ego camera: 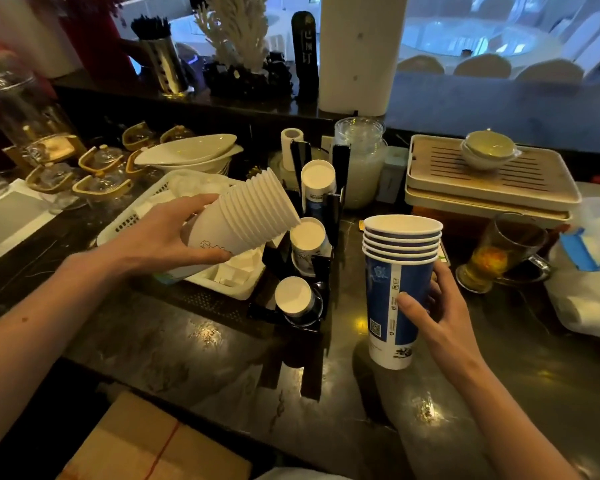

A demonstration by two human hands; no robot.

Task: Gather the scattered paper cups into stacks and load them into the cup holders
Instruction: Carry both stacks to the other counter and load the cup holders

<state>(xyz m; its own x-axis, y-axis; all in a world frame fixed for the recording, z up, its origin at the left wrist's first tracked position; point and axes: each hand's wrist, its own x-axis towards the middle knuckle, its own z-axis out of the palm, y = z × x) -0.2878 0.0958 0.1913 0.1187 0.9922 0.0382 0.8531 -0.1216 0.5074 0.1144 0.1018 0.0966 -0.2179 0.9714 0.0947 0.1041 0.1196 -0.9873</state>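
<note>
1. Head view looks down on a dark, glossy marbled surface (194,344) with light glare on it; behind it runs a raised black ledge, and beyond that a window onto a pale blue-white room.
2. At the middle stands the black cup holder (321,216), with 3 white cup tops showing in its slots, 1 behind another.
3. Left of the cup holder, the left hand (160,237) has its fingers wrapped round a tilted stack of white cups (246,213), rims pointing toward the holder and held above a white basket (125,223).
4. Right of the cup holder, the right hand (433,313) grips an upright stack of blue cups (397,289) from its far side; whether its base touches the surface is unclear.
5. Further right of the cup holder sit a glass mug (499,254) of amber drink and stacked slatted trays (492,181).
6. Glassware left of the holder is blurred, and a cardboard box (142,441) is cut off by the bottom edge.
7. Open surface lies in front of the cup holder, toward the person; behind and to both sides of it things crowd close.
</note>
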